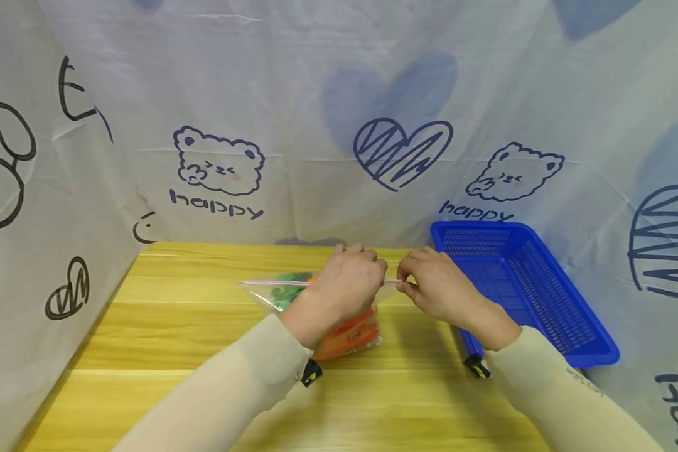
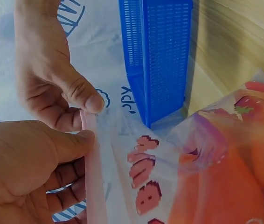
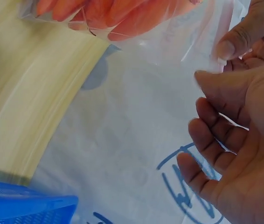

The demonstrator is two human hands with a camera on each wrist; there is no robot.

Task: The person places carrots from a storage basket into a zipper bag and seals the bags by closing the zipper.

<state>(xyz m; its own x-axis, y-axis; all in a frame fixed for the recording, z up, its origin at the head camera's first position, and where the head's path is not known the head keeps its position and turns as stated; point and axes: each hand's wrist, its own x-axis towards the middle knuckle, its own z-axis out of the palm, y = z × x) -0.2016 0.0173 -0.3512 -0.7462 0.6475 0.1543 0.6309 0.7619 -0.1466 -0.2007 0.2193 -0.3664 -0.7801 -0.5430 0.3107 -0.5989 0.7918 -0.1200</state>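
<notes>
A clear zip bag (image 1: 347, 339) with a pink zip strip (image 2: 93, 177) stands above the wooden table, orange-red and green pieces inside it. Red printed letters show on its side in the left wrist view. My left hand (image 1: 344, 276) grips the strip near its right part, thumb on one face and fingers behind. At the strip's right end, my right hand (image 1: 437, 285) pinches the corner between thumb and index finger. Its other fingers (image 3: 211, 135) curl loosely below, apart from the bag. In the left wrist view both thumbs lie close together on the strip.
A blue plastic basket (image 1: 573, 295) with slotted walls stands on the right side of the wooden table (image 1: 181, 339), beside my right forearm. White cloth (image 1: 305, 125) with blue drawings hangs behind the table and along its sides. Black straps circle both wrists.
</notes>
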